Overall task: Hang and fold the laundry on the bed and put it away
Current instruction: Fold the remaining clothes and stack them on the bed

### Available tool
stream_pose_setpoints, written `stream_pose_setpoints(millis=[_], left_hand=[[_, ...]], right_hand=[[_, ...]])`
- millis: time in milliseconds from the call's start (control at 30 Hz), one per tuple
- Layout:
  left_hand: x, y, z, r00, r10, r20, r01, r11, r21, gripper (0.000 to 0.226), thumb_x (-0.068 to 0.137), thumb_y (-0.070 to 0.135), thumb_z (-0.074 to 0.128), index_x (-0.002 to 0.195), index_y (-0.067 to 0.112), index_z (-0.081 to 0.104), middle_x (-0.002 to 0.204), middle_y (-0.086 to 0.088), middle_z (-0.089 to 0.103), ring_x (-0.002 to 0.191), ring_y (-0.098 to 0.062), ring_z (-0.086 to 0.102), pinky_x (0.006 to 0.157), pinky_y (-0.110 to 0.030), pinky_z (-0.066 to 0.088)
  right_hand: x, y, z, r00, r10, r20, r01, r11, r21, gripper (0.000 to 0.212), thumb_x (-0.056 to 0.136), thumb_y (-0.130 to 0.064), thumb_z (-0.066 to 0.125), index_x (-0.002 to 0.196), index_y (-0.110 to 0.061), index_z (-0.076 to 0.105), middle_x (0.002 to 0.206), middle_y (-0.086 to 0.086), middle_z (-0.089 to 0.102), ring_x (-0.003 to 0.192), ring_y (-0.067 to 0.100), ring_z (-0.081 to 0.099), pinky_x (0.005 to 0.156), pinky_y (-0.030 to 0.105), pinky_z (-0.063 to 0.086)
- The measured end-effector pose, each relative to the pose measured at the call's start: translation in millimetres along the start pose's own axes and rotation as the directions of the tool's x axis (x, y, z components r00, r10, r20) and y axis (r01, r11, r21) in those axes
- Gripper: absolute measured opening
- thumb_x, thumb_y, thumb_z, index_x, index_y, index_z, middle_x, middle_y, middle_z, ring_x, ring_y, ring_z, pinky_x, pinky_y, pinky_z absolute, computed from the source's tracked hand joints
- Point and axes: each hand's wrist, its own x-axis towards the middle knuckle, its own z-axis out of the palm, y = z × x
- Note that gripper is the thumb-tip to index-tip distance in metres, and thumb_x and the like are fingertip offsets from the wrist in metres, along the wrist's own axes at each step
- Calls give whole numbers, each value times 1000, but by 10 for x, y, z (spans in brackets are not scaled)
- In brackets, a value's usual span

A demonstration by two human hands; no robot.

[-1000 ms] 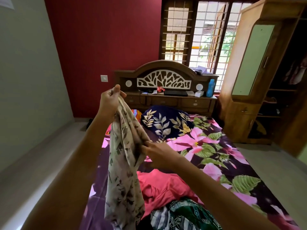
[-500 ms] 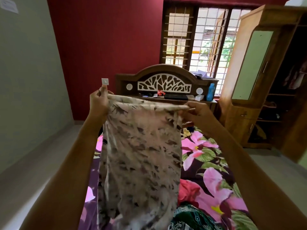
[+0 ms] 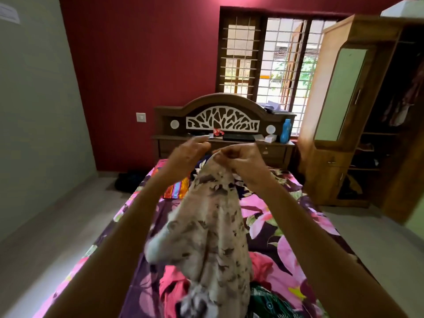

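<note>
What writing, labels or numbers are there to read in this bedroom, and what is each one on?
Nothing here can be read as text.
Paper sheet on the grey wall: lines of print, too small and blurred to read.
Blue bottle on the headboard shelf: no legible label.
Red packet and white box on that shelf: too small to tell.
Held garment: pattern only, no letters.

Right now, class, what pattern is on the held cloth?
The cloth is cream with dark leafy prints; head view.
</note>
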Motion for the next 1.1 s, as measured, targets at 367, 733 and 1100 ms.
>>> stream_pose_setpoints(millis=[367,733,1100], left_hand=[[-125,-37,518,983,184,-25,-184,953,-241,50,92,12,57,133,34,38,88,-1,66,76,-6,65,64,-27,55],[-372,-314,661,957,219,-190,-242,964,-111,22,83,6,61,99,20,52,84,16,56,67,5,58,55,-6,41],[-640,-1022,672,992,-101,69,94,991,92,36,66,10,42,86,26,67,67,11,66,64,9,54,65,-23,37]], right_hand=[[-26,79,-122,974,-145,-173,111,975,-195,23,79,1,69,102,-5,69,92,18,71,74,17,68,74,30,57],[36,-47,-298,914,-244,-325,200,966,-161,21,82,3,65,101,-7,68,77,-2,68,67,0,66,65,16,53],[-25,-109,-633,870,-221,-441,142,968,-205,12,84,-2,65,95,-2,70,79,6,68,69,13,66,68,32,58]])
